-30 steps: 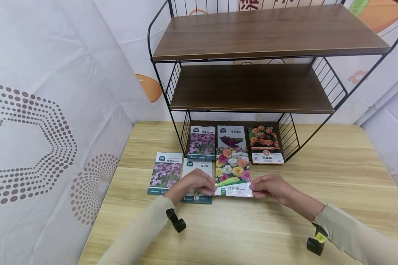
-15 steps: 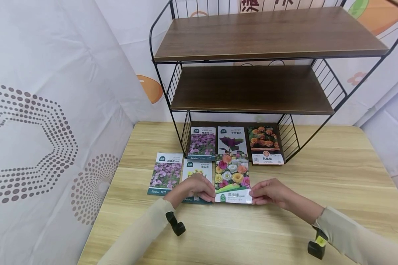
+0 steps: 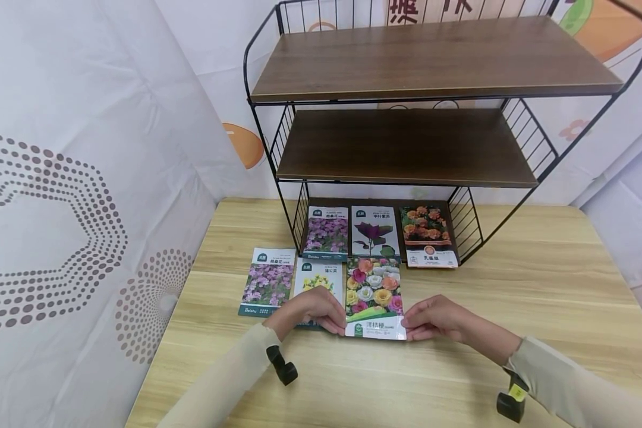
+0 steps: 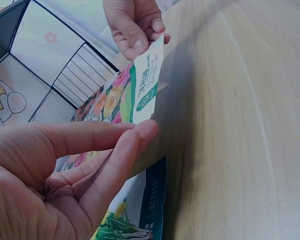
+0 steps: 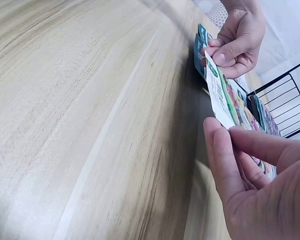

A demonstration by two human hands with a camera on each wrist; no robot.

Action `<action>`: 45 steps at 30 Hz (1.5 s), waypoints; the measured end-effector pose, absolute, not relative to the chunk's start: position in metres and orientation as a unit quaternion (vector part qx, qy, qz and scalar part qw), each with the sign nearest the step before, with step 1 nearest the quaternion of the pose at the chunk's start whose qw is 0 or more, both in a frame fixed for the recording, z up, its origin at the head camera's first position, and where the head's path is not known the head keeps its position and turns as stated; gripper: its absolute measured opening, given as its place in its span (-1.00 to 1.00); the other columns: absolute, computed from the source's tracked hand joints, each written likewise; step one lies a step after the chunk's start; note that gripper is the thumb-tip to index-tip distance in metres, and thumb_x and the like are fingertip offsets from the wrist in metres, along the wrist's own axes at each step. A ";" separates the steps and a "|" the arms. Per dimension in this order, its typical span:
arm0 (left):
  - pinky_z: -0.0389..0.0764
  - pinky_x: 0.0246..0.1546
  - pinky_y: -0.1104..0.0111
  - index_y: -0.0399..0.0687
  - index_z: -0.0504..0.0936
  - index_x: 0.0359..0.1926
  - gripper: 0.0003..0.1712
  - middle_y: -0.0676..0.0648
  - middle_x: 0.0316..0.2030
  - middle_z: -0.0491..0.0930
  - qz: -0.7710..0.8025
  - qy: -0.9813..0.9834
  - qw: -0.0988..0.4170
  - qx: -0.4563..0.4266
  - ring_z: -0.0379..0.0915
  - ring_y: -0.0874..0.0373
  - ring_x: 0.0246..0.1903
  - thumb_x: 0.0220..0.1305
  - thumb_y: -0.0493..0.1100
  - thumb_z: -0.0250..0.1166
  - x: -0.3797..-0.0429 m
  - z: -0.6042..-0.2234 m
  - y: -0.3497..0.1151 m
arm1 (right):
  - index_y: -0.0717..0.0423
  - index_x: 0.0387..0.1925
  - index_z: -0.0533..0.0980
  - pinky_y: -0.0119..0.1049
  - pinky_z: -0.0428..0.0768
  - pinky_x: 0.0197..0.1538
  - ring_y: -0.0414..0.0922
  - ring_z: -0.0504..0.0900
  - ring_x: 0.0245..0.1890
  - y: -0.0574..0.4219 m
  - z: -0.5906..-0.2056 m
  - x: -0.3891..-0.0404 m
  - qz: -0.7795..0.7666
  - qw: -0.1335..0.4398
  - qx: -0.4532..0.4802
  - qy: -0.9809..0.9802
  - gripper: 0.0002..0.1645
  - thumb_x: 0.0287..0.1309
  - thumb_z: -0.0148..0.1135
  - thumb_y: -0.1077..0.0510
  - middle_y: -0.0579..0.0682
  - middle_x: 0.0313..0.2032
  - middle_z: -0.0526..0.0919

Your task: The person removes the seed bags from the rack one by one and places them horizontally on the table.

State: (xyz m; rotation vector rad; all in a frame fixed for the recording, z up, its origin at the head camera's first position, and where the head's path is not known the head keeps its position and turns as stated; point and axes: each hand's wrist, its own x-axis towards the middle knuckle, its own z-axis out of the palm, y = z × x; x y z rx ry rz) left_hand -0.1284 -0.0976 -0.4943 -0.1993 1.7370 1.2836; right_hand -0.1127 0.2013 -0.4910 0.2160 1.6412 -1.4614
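Yellow-flower packet (image 3: 319,274) beside multicoloured packet (image 3: 374,298)

A wide lane here: bare tabletop (image 3: 535,273) to the right of the rack (image 3: 406,142), and a hand could sweep right through! Dead ahead of the rack, it's crowded: the rose packet (image 3: 374,291), pinched by left hand (image 3: 315,308) and right hand (image 3: 436,318), plugs the middle. In front of the rack's left end, a purple-flower packet (image 3: 268,279) and a yellow-flower packet (image 3: 320,274) cover the wood. Further out before the rack, past both hands, bare wood, room to slide across. The rack's bottom level? Enter from the front; the side grille (image 3: 468,217) bars its right end, the middle shelf (image 3: 438,163) caps it above.
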 end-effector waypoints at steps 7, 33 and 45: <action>0.81 -0.46 0.41 -0.34 0.74 -0.32 -0.92 -0.29 -0.44 0.77 0.521 0.707 0.471 -0.082 0.73 0.14 -0.56 0.13 -0.48 0.42 -0.125 -0.498 -0.100 | 0.36 -0.15 0.66 -0.34 0.82 -0.24 -0.15 0.81 -0.43 0.200 -0.493 -0.111 -0.587 0.463 0.089 0.658 -0.83 0.26 0.33 0.33 0.14 -0.36 0.81; 0.80 -0.48 0.42 -0.37 0.74 -0.34 -0.94 -0.27 -0.45 0.77 0.516 0.703 0.484 -0.077 0.71 0.16 -0.58 0.14 -0.49 0.40 -0.121 -0.501 -0.104 | 0.37 -0.18 0.67 -0.38 0.80 -0.31 -0.14 0.81 -0.45 0.197 -0.501 -0.104 -0.589 0.473 0.075 0.651 -0.86 0.26 0.33 0.34 0.12 -0.40 0.81; 0.80 -0.47 0.41 -0.36 0.73 -0.33 -0.93 -0.28 -0.45 0.76 0.522 0.712 0.462 -0.080 0.72 0.15 -0.56 0.12 -0.49 0.42 -0.119 -0.500 -0.103 | 0.40 -0.18 0.66 -0.35 0.82 -0.30 -0.13 0.81 -0.45 0.195 -0.502 -0.104 -0.594 0.460 0.094 0.653 -0.85 0.24 0.33 0.36 0.13 -0.40 0.80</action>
